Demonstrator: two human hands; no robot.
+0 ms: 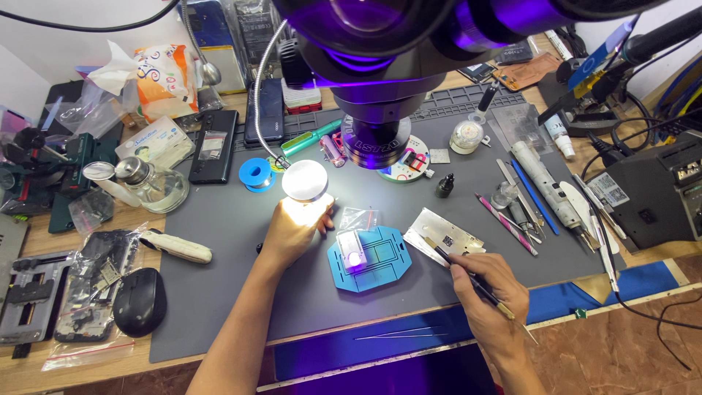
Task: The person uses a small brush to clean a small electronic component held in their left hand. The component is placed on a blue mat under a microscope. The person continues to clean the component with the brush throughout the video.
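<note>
L hand [292,228] by blue jig [369,257], R hand [488,289] w/ brush [475,284] on plate [444,235]

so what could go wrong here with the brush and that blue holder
1. The right hand works a thin dark-handled brush on a small silver metal plate that looks unclamped, so it could slide on the grey mat.
2. The left hand sits under the bright round lamp head, beside the blue plastic holder, and a nudge might shift it.
</note>
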